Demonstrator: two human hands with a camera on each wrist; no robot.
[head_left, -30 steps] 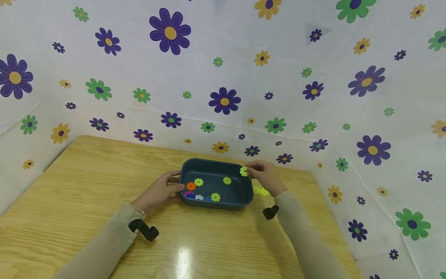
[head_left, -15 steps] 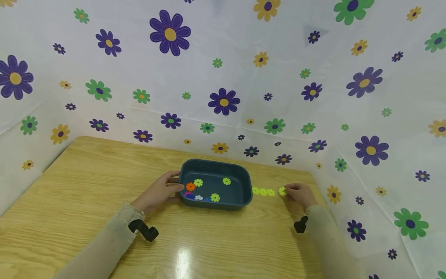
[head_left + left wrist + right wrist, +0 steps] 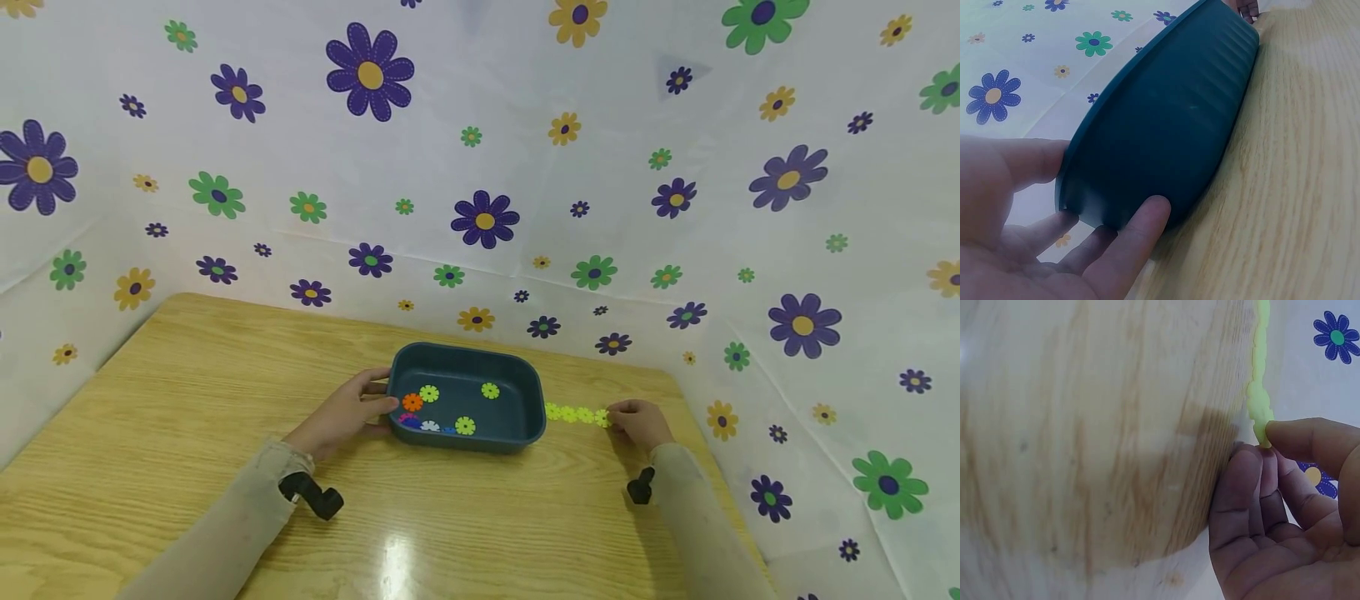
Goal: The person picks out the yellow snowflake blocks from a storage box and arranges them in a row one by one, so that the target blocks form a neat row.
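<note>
A dark teal plastic basin (image 3: 465,443) stands on the wooden table. My left hand (image 3: 347,414) grips its left end; in the left wrist view, the thumb reaches the rim and the other fingers lie against the outer wall (image 3: 1147,125). My right hand (image 3: 641,423) pinches a yellow-green toothed snowflake disc (image 3: 602,418) between thumb and fingertips. That disc is at the right end of a row of similar yellow discs (image 3: 568,414) running out from the basin's right side. In the right wrist view, the row (image 3: 1260,369) appears edge-on.
Inside the basin lie loose yellow-green discs (image 3: 490,391), an orange disc (image 3: 412,402), a white one (image 3: 430,426) and some blue and pink ones near the front wall. A flower-printed cloth (image 3: 420,167) hangs behind and beside the wooden table (image 3: 450,517).
My right hand carries a yellow-green disc from above the basin's right rim out to the right, then left to the end of the row. The left hand stays at the basin.
</note>
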